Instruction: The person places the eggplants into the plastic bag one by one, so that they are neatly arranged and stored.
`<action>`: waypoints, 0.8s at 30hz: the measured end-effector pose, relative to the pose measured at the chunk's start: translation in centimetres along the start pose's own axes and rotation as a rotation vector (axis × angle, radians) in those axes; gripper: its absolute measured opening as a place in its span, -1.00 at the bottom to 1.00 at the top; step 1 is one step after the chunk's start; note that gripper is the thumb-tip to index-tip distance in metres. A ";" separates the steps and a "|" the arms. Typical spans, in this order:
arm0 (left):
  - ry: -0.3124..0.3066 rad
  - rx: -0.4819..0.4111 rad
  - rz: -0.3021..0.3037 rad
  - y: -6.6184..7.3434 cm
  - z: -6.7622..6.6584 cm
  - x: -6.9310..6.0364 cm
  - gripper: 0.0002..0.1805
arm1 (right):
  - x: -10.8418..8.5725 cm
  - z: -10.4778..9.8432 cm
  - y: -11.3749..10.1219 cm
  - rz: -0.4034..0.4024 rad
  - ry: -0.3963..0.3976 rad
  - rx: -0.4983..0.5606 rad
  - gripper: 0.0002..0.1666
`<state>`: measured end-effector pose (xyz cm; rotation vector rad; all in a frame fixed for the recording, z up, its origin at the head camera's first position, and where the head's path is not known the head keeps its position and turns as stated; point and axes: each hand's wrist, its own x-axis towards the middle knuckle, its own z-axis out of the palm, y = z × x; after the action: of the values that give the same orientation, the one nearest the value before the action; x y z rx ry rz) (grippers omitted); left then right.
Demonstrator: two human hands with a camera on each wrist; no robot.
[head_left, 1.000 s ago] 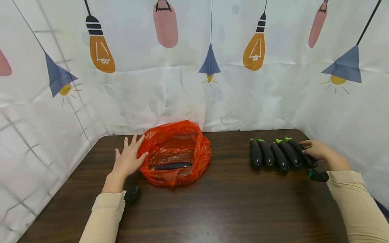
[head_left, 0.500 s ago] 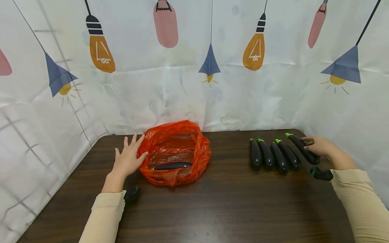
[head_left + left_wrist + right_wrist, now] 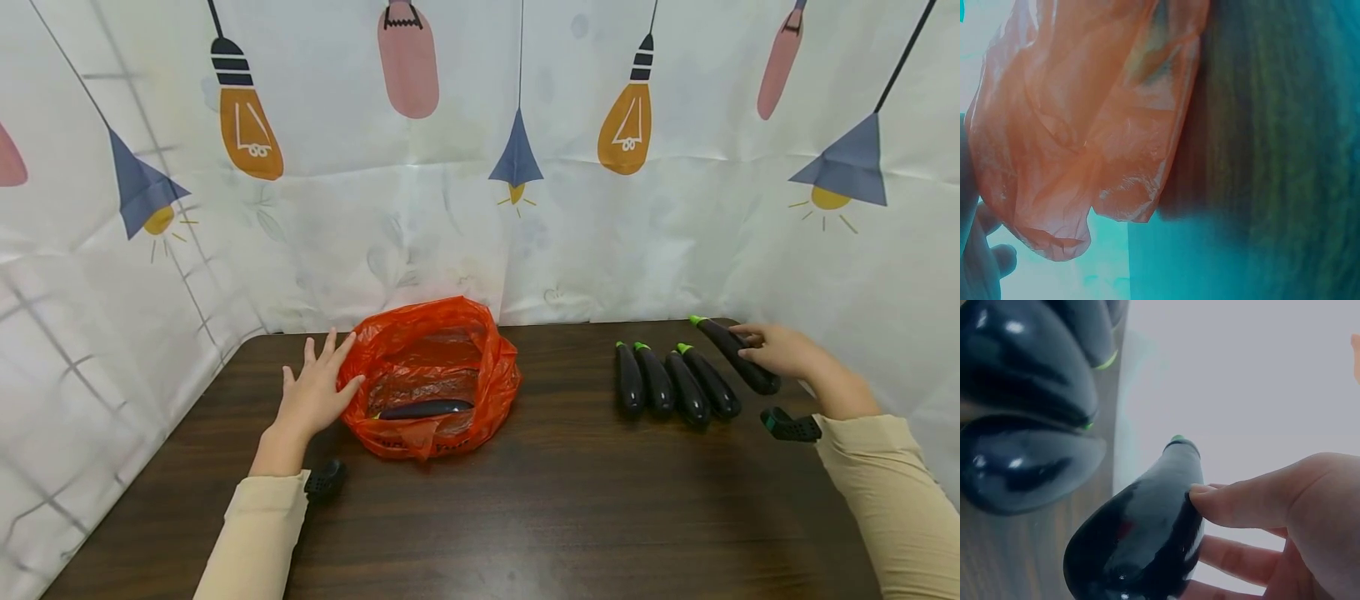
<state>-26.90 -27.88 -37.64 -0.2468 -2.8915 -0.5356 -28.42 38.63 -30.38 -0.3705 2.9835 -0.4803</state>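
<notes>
A dark purple eggplant [image 3: 738, 357] with a green stem end is lifted off the table, pinched by my right hand [image 3: 780, 350]. In the right wrist view the thumb and fingers press the side of that eggplant [image 3: 1141, 531]. Several more eggplants [image 3: 686, 387] lie in a row just left of it. My left hand [image 3: 313, 392] has its fingers spread against the left side of a red plastic bag [image 3: 498, 375]. The bag stands with its mouth open, and one eggplant [image 3: 426, 409] lies inside. The left wrist view shows the bag's thin outer side [image 3: 1066, 125].
Everything rests on a dark brown wooden table [image 3: 487, 517]. Behind it hangs a white curtain [image 3: 450, 225] printed with lamps and bulbs. A small black device [image 3: 326, 481] sits at the left wrist, and a similar device [image 3: 791, 427] at the right.
My right hand has drawn the end eggplant away from the row and raised it up off the table. My left hand and the bag have stayed in place.
</notes>
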 end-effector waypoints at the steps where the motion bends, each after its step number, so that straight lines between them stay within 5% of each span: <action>1: 0.001 0.001 0.001 0.0 0.0 0.0 -0.14 | 0.0 -0.1 -0.3 -0.004 0.004 0.003 -0.39; 24: 0.002 -0.006 -0.002 -0.1 0.0 0.0 -0.16 | 0.7 -0.5 -7.2 -0.103 0.056 -0.082 -0.41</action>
<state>-26.95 -27.91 -37.69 -0.2437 -2.8892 -0.5444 -27.55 32.00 -27.60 -0.5293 3.0562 -0.3840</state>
